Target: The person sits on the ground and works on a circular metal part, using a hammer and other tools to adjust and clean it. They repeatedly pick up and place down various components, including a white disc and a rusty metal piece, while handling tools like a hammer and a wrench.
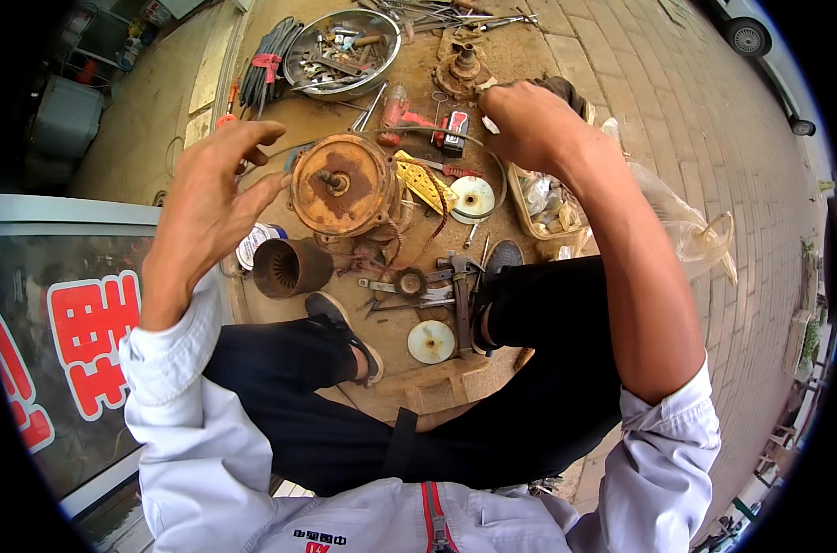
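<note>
A rusty round motor body (342, 184) with a short shaft in its middle stands upright in front of me. Just left of it is my left hand (217, 189), thumb and fingers apart, the thumb tip close to the rim. A thin dark cable (455, 135) arcs from near that hand behind the motor and curls down on the right. My right hand (540, 122) hovers farther right with its fingers curled down; what they hold, if anything, is hidden. Below it lie a red cordless drill (398, 112) with a black battery and a yellow perforated piece (426, 187).
At the back are a metal bowl (343, 53) of tools and a cable coil (269, 66). A rusty flanged part (464, 68) sits near a basket (547, 205). Between my feet lie a rusty cylinder (292, 267), a hammer (461, 300) and a white disc (432, 341). A glass panel (68, 359) stands left.
</note>
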Demonstrator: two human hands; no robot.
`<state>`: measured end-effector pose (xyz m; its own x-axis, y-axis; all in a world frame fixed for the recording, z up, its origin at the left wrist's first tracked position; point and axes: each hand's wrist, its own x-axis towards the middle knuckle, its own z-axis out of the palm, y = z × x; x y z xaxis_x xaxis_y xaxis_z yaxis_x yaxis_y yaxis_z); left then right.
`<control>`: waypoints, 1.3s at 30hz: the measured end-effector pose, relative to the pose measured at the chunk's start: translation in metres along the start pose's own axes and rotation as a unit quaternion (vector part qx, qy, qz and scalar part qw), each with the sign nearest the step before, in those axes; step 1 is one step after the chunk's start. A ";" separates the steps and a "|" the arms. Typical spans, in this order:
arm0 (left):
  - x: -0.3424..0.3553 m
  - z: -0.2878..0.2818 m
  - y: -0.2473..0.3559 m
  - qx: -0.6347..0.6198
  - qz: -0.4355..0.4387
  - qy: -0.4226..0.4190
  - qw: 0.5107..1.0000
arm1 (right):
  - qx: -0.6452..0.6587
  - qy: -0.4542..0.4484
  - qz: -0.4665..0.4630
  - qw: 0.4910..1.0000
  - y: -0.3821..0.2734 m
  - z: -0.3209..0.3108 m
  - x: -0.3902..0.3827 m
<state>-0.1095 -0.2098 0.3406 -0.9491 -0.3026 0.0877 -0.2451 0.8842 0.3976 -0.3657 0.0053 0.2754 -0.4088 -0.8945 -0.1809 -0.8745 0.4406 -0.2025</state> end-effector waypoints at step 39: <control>-0.065 0.014 -0.041 0.078 0.035 0.006 0.996 | 0.253 0.082 0.103 0.958 0.022 0.052 0.027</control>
<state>-0.0409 -0.2215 0.3056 -0.9626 -0.2423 0.1216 -0.2078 0.9476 0.2427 -0.3827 -0.0052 0.2162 -0.6317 -0.7657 -0.1215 -0.5488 0.5523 -0.6276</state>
